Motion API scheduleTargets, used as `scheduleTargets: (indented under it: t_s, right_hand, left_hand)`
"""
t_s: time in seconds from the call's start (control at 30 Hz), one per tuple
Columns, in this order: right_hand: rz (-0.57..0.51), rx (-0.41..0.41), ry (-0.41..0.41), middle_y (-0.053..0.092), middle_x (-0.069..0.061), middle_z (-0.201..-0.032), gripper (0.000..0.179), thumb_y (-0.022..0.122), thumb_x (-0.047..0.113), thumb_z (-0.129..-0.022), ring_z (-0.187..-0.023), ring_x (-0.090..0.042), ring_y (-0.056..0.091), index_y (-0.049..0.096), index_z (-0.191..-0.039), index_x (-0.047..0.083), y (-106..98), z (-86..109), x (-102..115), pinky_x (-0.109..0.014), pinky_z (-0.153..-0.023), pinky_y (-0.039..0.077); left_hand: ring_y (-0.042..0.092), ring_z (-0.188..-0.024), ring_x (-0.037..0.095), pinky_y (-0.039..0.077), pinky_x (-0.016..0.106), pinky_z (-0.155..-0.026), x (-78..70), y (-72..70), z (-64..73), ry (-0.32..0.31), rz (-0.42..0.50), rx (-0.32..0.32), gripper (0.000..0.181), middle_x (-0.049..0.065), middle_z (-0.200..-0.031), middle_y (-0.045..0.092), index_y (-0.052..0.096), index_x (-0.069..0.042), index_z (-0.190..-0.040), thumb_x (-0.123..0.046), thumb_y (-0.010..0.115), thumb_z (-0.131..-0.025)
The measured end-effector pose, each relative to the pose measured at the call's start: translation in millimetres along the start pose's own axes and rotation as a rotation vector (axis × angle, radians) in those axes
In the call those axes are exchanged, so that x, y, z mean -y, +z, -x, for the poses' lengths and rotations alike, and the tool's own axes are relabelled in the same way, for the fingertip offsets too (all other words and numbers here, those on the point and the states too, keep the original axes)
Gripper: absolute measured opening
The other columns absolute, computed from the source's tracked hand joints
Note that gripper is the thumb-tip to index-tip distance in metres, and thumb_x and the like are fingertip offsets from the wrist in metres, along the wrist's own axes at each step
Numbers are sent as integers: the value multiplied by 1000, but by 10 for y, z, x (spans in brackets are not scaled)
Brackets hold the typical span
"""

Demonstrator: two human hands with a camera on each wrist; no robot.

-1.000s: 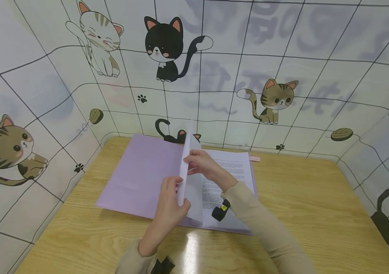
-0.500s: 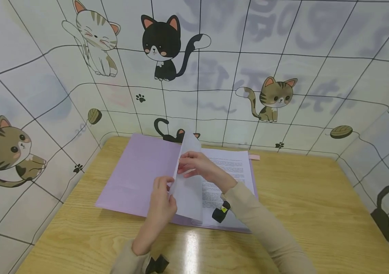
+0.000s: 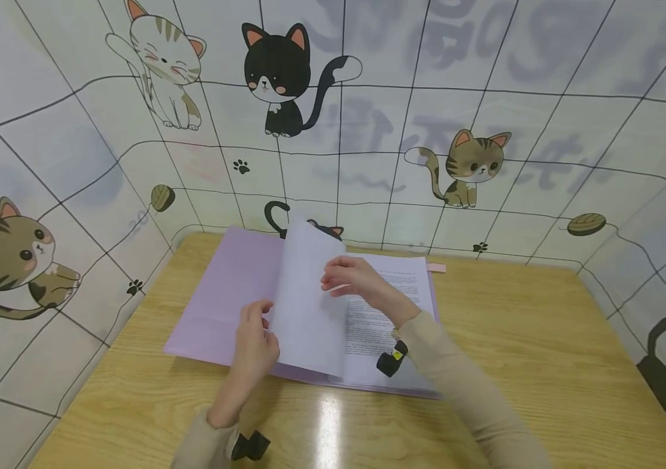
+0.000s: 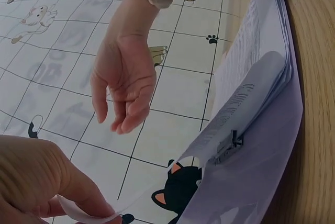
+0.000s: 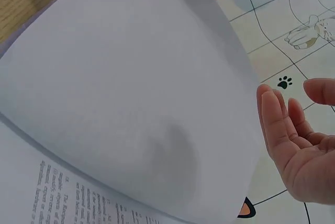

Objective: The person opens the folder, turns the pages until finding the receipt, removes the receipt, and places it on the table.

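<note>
A pale wall point(image 3: 368, 202) printed with cartoon cats and grid lines fills the upper half of the head view. Below it, a wooden table point(image 3: 521, 352) spans the bottom. An open purple folder point(image 3: 236, 293) lies on it at the centre, its bare cover toward the left of the frame. Printed pages point(image 3: 365, 332) rest on its other side. A raised white sheet point(image 3: 307, 319) curves up mid-frame; the left hand point(image 3: 255, 339) pinches its edge. The right hand point(image 3: 356, 280), fingers loosely bent, hovers near the sheet, grasping nothing. A pink tab point(image 3: 436, 268) juts out beyond the pages' upper right corner.
</note>
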State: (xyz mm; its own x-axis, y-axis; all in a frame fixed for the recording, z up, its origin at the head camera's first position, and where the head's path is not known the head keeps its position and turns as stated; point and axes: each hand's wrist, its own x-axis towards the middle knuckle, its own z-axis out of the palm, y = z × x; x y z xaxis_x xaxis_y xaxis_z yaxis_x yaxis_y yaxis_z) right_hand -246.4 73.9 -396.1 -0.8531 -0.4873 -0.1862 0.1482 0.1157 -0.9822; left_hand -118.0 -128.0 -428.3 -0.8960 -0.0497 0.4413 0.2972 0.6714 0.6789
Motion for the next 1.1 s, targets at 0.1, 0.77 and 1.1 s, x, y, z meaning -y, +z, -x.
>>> scheduleTargets:
  t_s: [0.1, 0.77, 1.1]
  right_hand:
    - [-3, -24, 0, 65, -9, -91, 34, 56, 15, -92, -83, -18, 65, 50, -113, -10, -99, 1, -37, -38, -81, 53]
    - [-16, -217, 98, 62, -17, -103, 33, 51, 14, -95, -82, -14, 65, 47, -121, -6, -770, -33, -381, -30, -79, 53]
    - [-23, -336, 111, 62, -4, -89, 38, 50, 15, -96, -78, -12, 65, 43, -122, -11, -1076, -68, -545, -32, -80, 53]
  left_hand:
    - [50, -78, 31, 47, 34, -61, 69, -23, -12, -19, -14, 4, 55, 28, -103, 48, 48, 11, -114, 27, 47, -62]
    - [51, -97, 51, 50, 53, -79, 342, -76, 5, -141, -96, 112, 43, 36, -107, 48, 53, 18, -108, 25, 47, -66]
    - [51, -100, 51, 47, 54, -84, 479, -30, 14, -193, -147, 166, 42, 36, -105, 50, 53, 20, -109, 24, 47, -67]
